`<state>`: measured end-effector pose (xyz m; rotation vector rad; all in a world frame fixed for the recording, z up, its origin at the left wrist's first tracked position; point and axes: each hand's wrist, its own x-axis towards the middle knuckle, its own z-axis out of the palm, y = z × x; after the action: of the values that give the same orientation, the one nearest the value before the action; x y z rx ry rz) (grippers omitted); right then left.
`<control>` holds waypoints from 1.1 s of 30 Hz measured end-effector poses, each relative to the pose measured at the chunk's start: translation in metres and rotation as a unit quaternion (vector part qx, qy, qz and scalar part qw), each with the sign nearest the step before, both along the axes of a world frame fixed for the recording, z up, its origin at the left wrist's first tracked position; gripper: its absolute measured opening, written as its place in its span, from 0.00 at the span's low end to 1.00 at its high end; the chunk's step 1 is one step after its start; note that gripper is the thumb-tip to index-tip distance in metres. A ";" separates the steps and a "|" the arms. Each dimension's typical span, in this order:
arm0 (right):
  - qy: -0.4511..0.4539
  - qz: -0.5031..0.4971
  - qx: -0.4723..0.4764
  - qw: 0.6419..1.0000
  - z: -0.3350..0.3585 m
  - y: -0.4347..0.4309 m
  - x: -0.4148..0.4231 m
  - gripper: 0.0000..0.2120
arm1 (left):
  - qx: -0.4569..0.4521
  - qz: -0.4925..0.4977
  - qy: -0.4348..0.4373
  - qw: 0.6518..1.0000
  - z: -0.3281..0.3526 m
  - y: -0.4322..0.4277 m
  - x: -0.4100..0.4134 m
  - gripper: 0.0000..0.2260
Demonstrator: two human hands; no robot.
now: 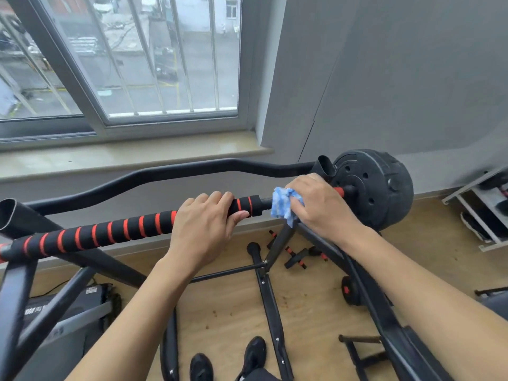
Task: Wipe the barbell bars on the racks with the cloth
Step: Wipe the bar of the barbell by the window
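Note:
A barbell bar (pixel 110 232) with black foam and red stripes runs from the lower left up to a black weight plate (pixel 382 188) at the right. My left hand (pixel 203 229) grips the foam near its right end. My right hand (pixel 321 207) presses a blue and white cloth (pixel 283 206) around the bare bar between the foam and the plate. Behind it a curved black bar (pixel 170 171) lies across the rack (pixel 16 213) below the window sill.
The black rack frame's legs (pixel 269 298) spread over the wooden floor. Small black and red collars (pixel 297 257) lie on the floor. A shelf (pixel 483 215) stands at the right wall. My shoes (pixel 228 361) are at the bottom. A treadmill (pixel 71 306) sits lower left.

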<state>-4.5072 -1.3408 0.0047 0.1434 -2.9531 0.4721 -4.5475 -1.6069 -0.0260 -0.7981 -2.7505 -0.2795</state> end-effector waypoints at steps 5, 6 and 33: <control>0.010 0.076 0.006 0.997 -0.006 -0.052 -0.016 0.18 | -0.007 0.001 0.003 1.000 0.000 0.003 -0.003 0.23; 0.004 0.094 0.018 0.995 -0.005 -0.045 -0.019 0.18 | -0.008 0.000 0.003 1.000 0.000 0.002 -0.004 0.24; -0.109 0.190 0.101 0.970 0.007 -0.015 -0.047 0.13 | 0.007 0.043 -0.032 0.999 0.002 0.002 -0.009 0.24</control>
<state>-4.5538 -1.3559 0.0118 0.7346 -3.1912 0.2378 -4.5566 -1.6052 -0.0238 -0.6768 -2.8295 -0.3118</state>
